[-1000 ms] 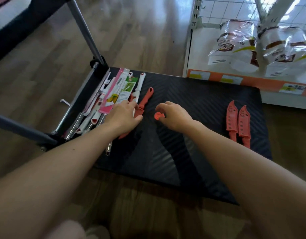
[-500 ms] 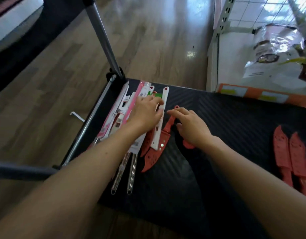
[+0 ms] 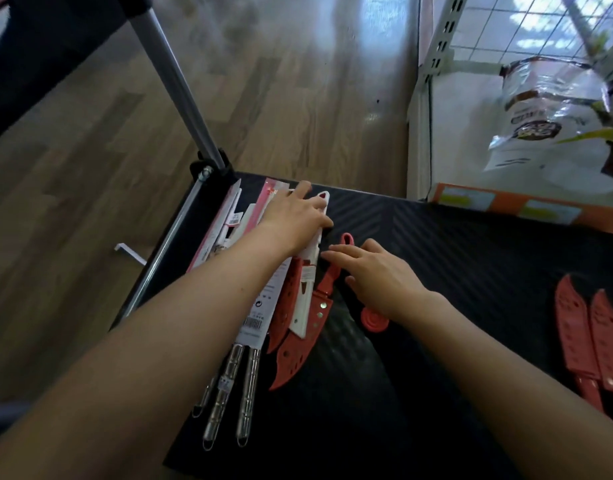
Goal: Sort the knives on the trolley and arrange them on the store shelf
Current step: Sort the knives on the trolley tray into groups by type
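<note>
Red pair [image 3: 589, 341] sorted at right of the trolley [image 3: 471, 258]; mixed pile [image 3: 260, 320] unsorted at left. My left hand [image 3: 298, 220] lies flat on it; my right hand [image 3: 377, 275], fingers straight, touches a red knife [image 3: 294, 358]. No knives visible on the shelf [image 3: 454, 150] yet.

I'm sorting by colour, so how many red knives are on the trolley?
4. Two red knives side by side at far right; two at left, one partly under the white knife. More may be hidden.
</note>
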Action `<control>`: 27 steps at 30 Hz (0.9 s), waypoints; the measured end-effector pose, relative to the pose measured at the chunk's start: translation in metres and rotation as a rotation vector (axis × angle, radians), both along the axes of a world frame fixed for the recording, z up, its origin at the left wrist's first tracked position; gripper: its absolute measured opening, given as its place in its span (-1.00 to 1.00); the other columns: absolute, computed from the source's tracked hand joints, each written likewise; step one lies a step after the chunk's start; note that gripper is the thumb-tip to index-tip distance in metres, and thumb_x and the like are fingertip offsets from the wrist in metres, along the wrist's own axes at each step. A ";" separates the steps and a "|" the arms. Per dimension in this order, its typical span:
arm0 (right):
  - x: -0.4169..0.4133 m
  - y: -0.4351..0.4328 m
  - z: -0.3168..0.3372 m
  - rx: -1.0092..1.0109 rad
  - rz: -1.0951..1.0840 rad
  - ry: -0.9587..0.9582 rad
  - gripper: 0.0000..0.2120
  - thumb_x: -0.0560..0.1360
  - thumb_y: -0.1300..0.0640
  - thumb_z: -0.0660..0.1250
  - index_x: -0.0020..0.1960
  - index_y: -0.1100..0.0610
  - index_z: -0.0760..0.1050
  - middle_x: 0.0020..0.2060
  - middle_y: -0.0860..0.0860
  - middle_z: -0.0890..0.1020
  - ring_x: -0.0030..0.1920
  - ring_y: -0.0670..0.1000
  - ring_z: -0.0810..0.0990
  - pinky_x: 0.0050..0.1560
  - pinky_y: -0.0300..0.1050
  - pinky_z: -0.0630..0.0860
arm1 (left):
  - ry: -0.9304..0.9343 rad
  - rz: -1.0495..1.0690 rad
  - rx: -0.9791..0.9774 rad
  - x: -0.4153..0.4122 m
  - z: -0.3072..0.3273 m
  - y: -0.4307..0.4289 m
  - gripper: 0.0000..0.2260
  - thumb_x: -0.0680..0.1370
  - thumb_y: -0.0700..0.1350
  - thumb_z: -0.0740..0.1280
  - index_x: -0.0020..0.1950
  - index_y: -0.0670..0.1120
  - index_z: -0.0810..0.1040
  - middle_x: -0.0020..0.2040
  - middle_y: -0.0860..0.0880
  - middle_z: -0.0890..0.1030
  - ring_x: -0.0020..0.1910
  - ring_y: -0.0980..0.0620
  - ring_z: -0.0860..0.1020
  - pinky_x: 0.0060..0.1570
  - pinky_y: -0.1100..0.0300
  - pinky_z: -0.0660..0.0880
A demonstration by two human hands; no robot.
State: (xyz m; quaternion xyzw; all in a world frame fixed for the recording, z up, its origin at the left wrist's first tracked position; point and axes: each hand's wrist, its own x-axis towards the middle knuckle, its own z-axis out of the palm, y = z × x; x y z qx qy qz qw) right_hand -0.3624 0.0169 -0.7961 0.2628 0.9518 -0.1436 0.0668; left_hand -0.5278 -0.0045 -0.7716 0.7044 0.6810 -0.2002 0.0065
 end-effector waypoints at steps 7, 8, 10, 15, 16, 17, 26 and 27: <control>0.009 0.007 0.003 0.084 0.063 -0.055 -0.60 0.57 0.10 0.20 0.39 -0.13 0.30 0.31 -0.09 0.35 0.19 -0.02 0.33 -0.03 -0.18 0.43 | 0.242 -0.238 0.017 0.008 -0.002 0.004 -0.69 0.56 -0.18 0.24 0.31 -0.06 0.44 0.38 -0.06 0.39 0.49 -0.17 0.01 0.26 0.01 0.26; 0.011 0.007 0.004 0.095 0.072 -0.059 -0.62 0.57 0.09 0.19 0.38 -0.12 0.31 0.31 -0.09 0.35 0.21 -0.02 0.31 -0.03 -0.18 0.39 | 0.257 -0.269 0.013 0.008 -0.003 0.003 -0.70 0.56 -0.19 0.23 0.29 -0.07 0.44 0.36 -0.06 0.41 0.49 -0.18 0.03 0.25 0.01 0.27; 0.016 0.007 0.006 0.119 0.100 -0.070 -0.63 0.57 0.06 0.19 0.37 -0.11 0.32 0.33 -0.10 0.35 0.29 -0.01 0.27 0.08 -0.16 0.33 | 0.288 -0.325 -0.010 0.007 -0.004 0.001 -0.72 0.57 -0.21 0.22 0.27 -0.06 0.44 0.32 -0.04 0.46 0.50 -0.18 0.05 0.27 0.02 0.26; 0.043 0.009 0.012 0.056 0.115 -0.102 -0.69 0.54 0.07 0.23 0.28 -0.04 0.37 0.29 -0.13 0.41 0.34 -0.06 0.32 0.19 -0.18 0.28 | 0.255 -0.507 0.188 0.004 0.001 -0.006 -0.87 0.31 -0.09 0.50 -0.20 0.08 0.64 -0.25 0.13 0.66 0.14 -0.04 0.56 0.06 0.16 0.48; 0.051 0.010 0.014 0.051 0.093 -0.104 -0.72 0.53 0.06 0.24 0.24 -0.03 0.38 0.24 -0.13 0.45 0.29 -0.07 0.38 0.15 -0.19 0.29 | 0.189 -0.524 0.223 0.005 0.002 -0.006 -0.86 0.23 -0.09 0.54 -0.30 0.07 0.63 -0.35 0.12 0.63 -0.03 -0.02 0.62 -0.06 0.18 0.53; 0.060 0.011 0.015 0.050 0.064 -0.108 -0.76 0.53 0.05 0.24 0.20 -0.03 0.39 0.17 -0.13 0.49 0.23 -0.07 0.43 0.10 -0.19 0.29 | 0.115 -0.517 0.250 0.007 0.001 -0.006 -0.86 0.22 -0.11 0.55 -0.34 0.05 0.62 -0.39 0.11 0.62 -0.16 -0.01 0.63 -0.15 0.19 0.55; 0.135 0.017 0.031 -0.130 -0.462 -0.127 -0.82 0.52 0.00 0.26 0.09 -0.03 0.55 0.02 -0.04 0.62 0.04 0.03 0.57 -0.14 -0.16 0.42 | -0.341 -0.212 0.435 0.064 0.001 -0.018 -0.95 0.23 -0.11 0.45 -0.34 -0.04 0.64 -0.37 0.01 0.59 -0.38 -0.05 0.57 -0.53 0.25 0.39; 0.143 0.019 0.032 -0.179 -0.551 -0.102 -0.82 0.50 0.03 0.30 0.08 -0.01 0.56 0.01 -0.01 0.63 0.03 0.04 0.58 -0.11 -0.13 0.47 | -0.342 -0.199 0.442 0.068 0.003 -0.018 -0.93 0.23 -0.13 0.47 -0.31 -0.05 0.65 -0.36 0.00 0.60 -0.37 -0.06 0.57 -0.53 0.26 0.37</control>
